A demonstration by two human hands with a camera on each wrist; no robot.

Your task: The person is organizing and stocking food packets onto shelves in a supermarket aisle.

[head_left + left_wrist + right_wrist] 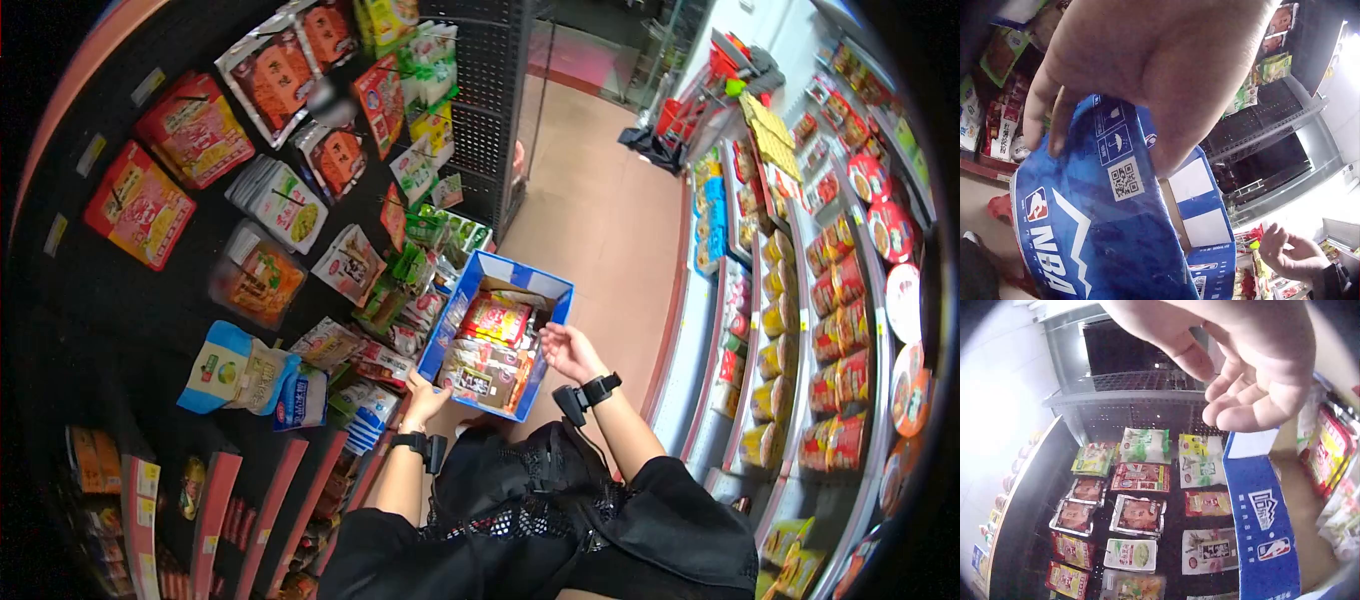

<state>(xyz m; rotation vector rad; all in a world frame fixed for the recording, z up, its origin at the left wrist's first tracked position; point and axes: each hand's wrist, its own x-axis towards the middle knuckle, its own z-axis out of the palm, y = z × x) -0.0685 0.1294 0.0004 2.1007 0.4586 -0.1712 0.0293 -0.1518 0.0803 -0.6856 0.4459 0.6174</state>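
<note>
A blue cardboard box with NBA print is held out in front of the body, with several food packets inside. Among them are a red and yellow packet and a brown packet. My left hand grips the box at its near left corner, thumb at the rim and fingers down the outer wall in the left wrist view. Over the box's right rim is my right hand, its fingers loosely curled and holding nothing. In the right wrist view, its fingertips appear just above a box wall.
On the left, a black pegboard rack carries hanging packets, with bags lower down close to the box. Shelves of instant noodle packs line the right side. A tiled aisle floor runs ahead towards red items.
</note>
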